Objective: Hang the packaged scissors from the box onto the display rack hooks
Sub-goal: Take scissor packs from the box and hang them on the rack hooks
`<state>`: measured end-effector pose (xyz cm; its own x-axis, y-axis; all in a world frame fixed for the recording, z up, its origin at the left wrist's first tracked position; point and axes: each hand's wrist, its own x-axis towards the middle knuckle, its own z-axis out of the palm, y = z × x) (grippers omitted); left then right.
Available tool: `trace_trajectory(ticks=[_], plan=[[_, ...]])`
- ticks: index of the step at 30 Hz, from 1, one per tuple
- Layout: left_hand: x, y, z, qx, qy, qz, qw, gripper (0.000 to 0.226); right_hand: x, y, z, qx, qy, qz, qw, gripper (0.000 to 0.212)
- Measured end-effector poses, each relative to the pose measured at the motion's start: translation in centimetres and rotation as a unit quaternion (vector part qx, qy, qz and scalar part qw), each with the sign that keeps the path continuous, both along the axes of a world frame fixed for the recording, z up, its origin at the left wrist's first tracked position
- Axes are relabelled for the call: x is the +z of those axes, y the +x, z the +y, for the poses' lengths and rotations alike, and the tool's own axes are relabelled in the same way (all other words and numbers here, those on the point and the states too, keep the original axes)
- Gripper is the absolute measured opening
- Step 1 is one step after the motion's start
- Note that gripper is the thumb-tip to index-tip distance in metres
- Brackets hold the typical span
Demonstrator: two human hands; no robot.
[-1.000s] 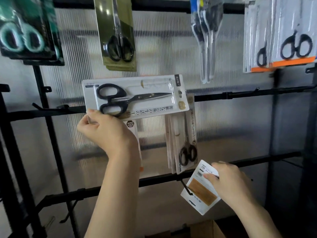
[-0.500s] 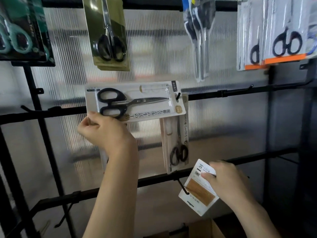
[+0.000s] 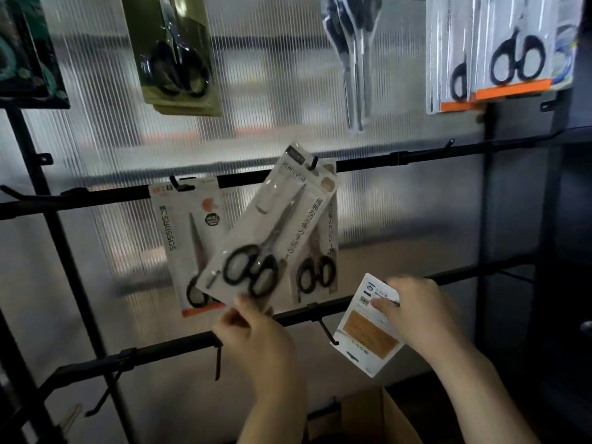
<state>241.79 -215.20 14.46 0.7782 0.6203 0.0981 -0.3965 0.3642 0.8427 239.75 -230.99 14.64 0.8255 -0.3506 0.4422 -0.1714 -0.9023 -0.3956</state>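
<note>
My left hand (image 3: 256, 338) pinches the bottom edge of a white pack of black-handled scissors (image 3: 269, 232). The pack is tilted, its top at a black hook (image 3: 312, 162) on the middle rail (image 3: 416, 155). Whether the hook passes through its hole I cannot tell. Behind it hangs a matching pack (image 3: 320, 270), and to the left an orange-trimmed scissors pack (image 3: 185, 248). My right hand (image 3: 419, 312) holds another white pack (image 3: 368, 334), back side showing, beside a hook (image 3: 328, 331) on the lower rail. A corner of the cardboard box (image 3: 378, 418) shows at the bottom.
Along the top row hang a dark green pack (image 3: 28, 52), an olive pack (image 3: 176, 56), clear-packed scissors (image 3: 355, 59) and white-and-orange packs (image 3: 499, 52). Bare hooks (image 3: 450, 143) stick out of the rails. Black uprights (image 3: 487, 219) frame the rack against a ribbed translucent panel.
My left hand dropped and swung its pack from lying flat to hanging at a slant, top at the middle-rail hook. The orange-trimmed pack behind came into view. The right hand kept its pack.
</note>
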Motion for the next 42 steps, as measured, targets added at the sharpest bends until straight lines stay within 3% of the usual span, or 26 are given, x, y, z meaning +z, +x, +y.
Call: trace_trajectory(ticks=[5,11,13,15,17,19,25,29,33,35,39,42], plan=[[-3.0,-0.6,-3.2,-0.085,0.044,0.047,0.994,0.017,0.0,0.1,-0.5,0.022,0.042,-0.016,0.999,0.034],[-5.1,-0.5,-5.2,-0.217,0.076,0.122,0.965,0.009,0.3,-0.5,-1.2,0.022,0.048,-0.036,0.998,0.019],[-5.7,-0.1,-5.7,-0.302,0.078,0.189,0.931,0.009,0.5,-0.9,-1.5,0.024,0.042,-0.044,0.998,0.017],[-5.7,-0.1,-6.4,-0.411,0.095,0.248,0.872,0.018,0.8,-1.3,-1.8,0.038,0.061,-0.053,0.996,0.015],[-4.7,-0.1,-7.2,-0.490,0.092,0.262,0.826,0.028,1.0,-1.7,-2.3,0.041,0.072,-0.086,0.993,0.016],[-3.5,0.2,-8.3,-0.524,0.085,0.245,0.812,0.033,1.0,-1.9,-3.0,0.037,0.059,-0.123,0.990,0.016],[-0.6,1.1,-10.8,-0.554,0.090,0.172,0.809,0.054,0.2,-1.9,-4.2,0.069,-0.021,-0.251,0.965,0.024],[1.3,2.7,-10.4,-0.559,0.037,0.119,0.820,0.073,-0.6,-1.9,-4.8,0.128,-0.093,-0.317,0.935,0.024],[1.9,4.1,-9.6,-0.581,0.096,0.102,0.802,0.059,-1.7,-2.1,-5.2,0.150,-0.111,-0.373,0.909,0.028],[1.9,4.4,-9.5,-0.583,0.120,0.110,0.796,0.048,-2.2,-1.9,-5.4,0.162,-0.108,-0.361,0.912,0.035],[1.8,4.5,-9.5,-0.534,0.165,0.091,0.824,0.030,-3.0,-1.9,-5.8,0.193,-0.099,-0.274,0.937,0.044],[1.9,3.6,-9.5,-0.482,0.224,0.040,0.846,0.019,-4.4,-1.9,-6.1,0.175,-0.075,-0.126,0.974,0.082]])
